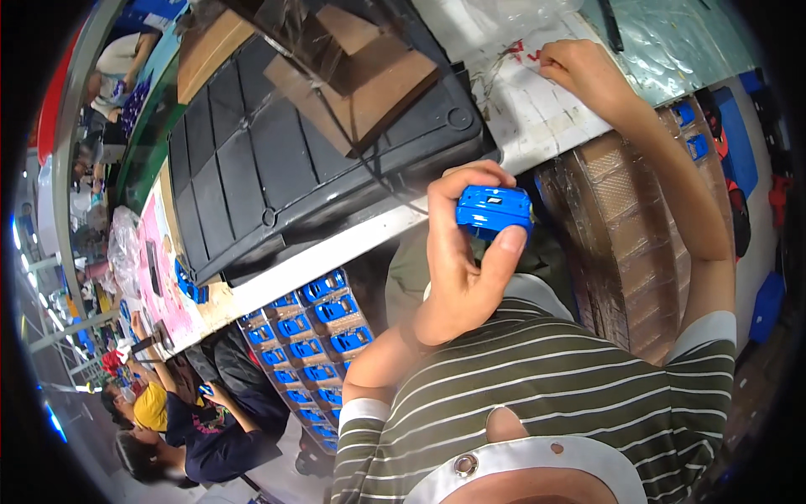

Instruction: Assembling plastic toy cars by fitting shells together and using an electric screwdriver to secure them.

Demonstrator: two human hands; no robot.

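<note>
My left hand (pixel 470 277) is closed around a blue toy car body (pixel 494 210), held up in front of my chest. The thumb presses one end of it and the fingers wrap over the far side. Over the white tabletop (pixel 525 105), my right hand (pixel 583 74) has its fingertips pinched together beside a few small red pieces (pixel 515 47). Whatever is between those fingertips, if anything, cannot be made out. Dark scraps and marks lie on the surface near that hand.
A large black plastic crate (pixel 243 160) takes up the table's left side, with brown cardboard pieces (pixel 395 92) on it. A tray of blue car bodies (pixel 306 344) stands below left. At right is a brown compartment tray (pixel 625 227); clear plastic sheeting (pixel 680 42) lies behind. Co-workers (pixel 218 437) sit at left.
</note>
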